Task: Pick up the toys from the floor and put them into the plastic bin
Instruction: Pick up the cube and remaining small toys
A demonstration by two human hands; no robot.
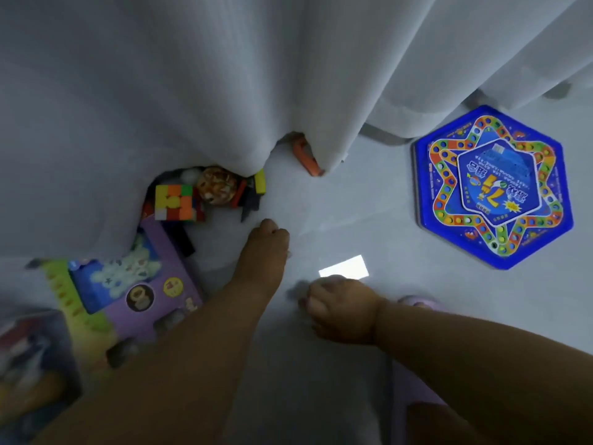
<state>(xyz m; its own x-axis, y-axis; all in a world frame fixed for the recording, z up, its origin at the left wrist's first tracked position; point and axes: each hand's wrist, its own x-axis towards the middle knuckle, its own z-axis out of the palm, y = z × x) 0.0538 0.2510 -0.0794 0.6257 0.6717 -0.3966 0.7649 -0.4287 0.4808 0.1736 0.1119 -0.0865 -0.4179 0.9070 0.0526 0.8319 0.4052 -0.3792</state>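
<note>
The left hand [268,242], fingers curled and seemingly empty, is nearer the cube [175,202] up-left; the right hand [340,308] looks loosely fisted, though it's blurry.

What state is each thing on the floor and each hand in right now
left hand: fingers curled, holding nothing visible
right hand: fingers curled, contents unclear
puzzle cube: scrambled, on floor
hexagonal game box: lying flat, closed
purple toy box: lying flat
curtain: draped over toys
</note>
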